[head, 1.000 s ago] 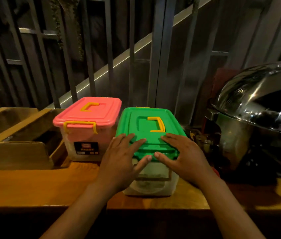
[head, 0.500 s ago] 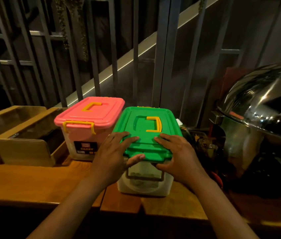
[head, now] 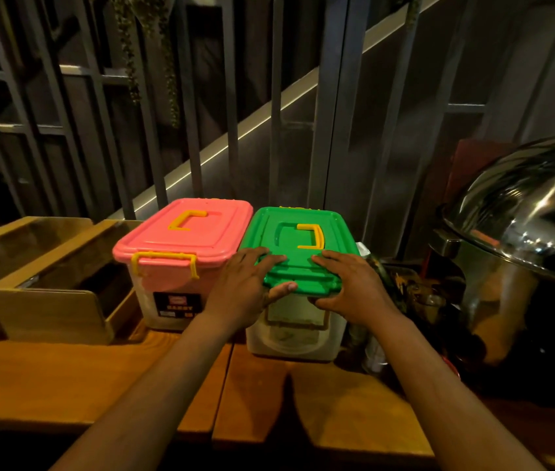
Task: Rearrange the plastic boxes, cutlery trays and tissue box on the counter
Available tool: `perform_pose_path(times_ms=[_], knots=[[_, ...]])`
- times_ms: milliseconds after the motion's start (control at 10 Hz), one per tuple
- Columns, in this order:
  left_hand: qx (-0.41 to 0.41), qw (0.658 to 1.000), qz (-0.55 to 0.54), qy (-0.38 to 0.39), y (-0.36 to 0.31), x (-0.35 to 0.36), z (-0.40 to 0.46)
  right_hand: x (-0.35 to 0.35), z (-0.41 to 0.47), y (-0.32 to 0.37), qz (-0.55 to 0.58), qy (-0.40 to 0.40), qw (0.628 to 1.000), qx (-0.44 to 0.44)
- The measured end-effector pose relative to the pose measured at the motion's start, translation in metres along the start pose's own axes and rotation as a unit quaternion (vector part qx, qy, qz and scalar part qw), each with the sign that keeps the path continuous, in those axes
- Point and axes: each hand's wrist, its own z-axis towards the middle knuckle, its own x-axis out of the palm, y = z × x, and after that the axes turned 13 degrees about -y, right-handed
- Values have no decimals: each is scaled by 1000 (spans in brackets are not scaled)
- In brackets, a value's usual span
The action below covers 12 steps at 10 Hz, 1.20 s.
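Left hand (head: 242, 287): fingers flat on the green lid, thumb under its front lip, gripping the green-lidded box (head: 298, 266).
Right hand (head: 351, 287): same grip on the lid's front right.
Green-lidded box: on the wooden counter (head: 65, 379), just beside the pink-lidded box (head: 181, 253).
Wooden trays (head: 41, 277): left of the pink-lidded box.

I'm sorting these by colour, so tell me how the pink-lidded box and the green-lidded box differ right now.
The pink-lidded box sits left and untouched; the green-lidded box sits right, with the left hand and right hand gripping its lid's near edge. The pink one shows a dark label; the green one a pale panel. Both have yellow lid handles and translucent bodies.
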Motion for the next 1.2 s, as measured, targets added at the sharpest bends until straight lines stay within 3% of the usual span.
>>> perform_pose_path(times_ms=[800, 1000, 1100, 1200], knots=[[17, 1000, 14, 2, 19, 30, 32, 21, 35, -16, -36, -1, 999, 9], [12, 995, 66, 74, 2, 11, 32, 11, 23, -1, -75, 54, 995, 39], [36, 995, 75, 55, -15, 3, 27, -4, 13, 5, -102, 46, 993, 48], [59, 997, 41, 29, -40, -3, 24, -31, -7, 15, -159, -39, 984, 65]])
